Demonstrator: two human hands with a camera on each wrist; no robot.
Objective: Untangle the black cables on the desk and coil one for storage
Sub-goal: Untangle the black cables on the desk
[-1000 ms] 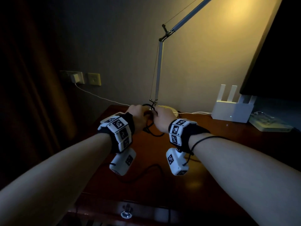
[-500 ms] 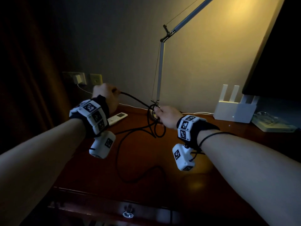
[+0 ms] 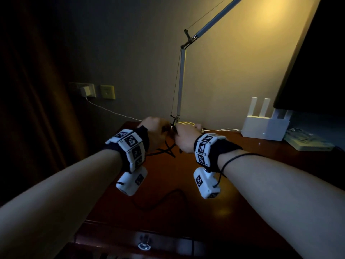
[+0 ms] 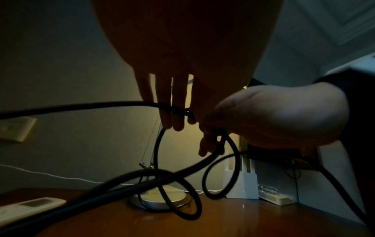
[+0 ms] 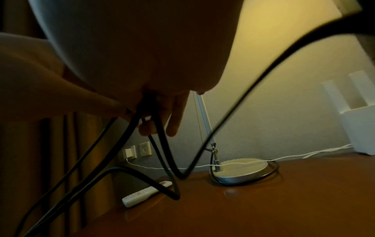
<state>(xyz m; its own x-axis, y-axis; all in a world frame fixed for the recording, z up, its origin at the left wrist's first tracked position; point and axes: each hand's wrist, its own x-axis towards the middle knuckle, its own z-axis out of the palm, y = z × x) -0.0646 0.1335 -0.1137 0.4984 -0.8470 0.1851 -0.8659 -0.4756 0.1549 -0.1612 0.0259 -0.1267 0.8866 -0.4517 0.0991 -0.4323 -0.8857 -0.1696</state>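
A black cable [image 3: 169,150] hangs in loops between my two hands, above the dark wooden desk [image 3: 233,212] and close to the lamp base. My left hand [image 3: 164,128] pinches a strand of it; in the left wrist view the fingers [image 4: 172,115] curl over the cable [image 4: 81,106], which runs off to the left. My right hand [image 3: 177,132] grips the gathered loops [image 5: 162,152], with its fingers [image 5: 174,117] curled round them. The right hand [image 4: 274,115] also shows in the left wrist view. More cable [image 3: 168,197] trails over the desk toward the front edge.
A desk lamp's round base [image 5: 241,166] and its arm [image 3: 180,81] stand just behind the hands. A white remote [image 5: 146,194] lies at the left, a white router [image 3: 265,128] and a flat white device [image 3: 308,141] at the right. A white charger lead [image 3: 112,111] runs from the wall socket [image 3: 85,90].
Half a second ago my left hand was out to the left with the cable stretched from the right hand. It has come back to the right hand, and the strand now hangs slack.
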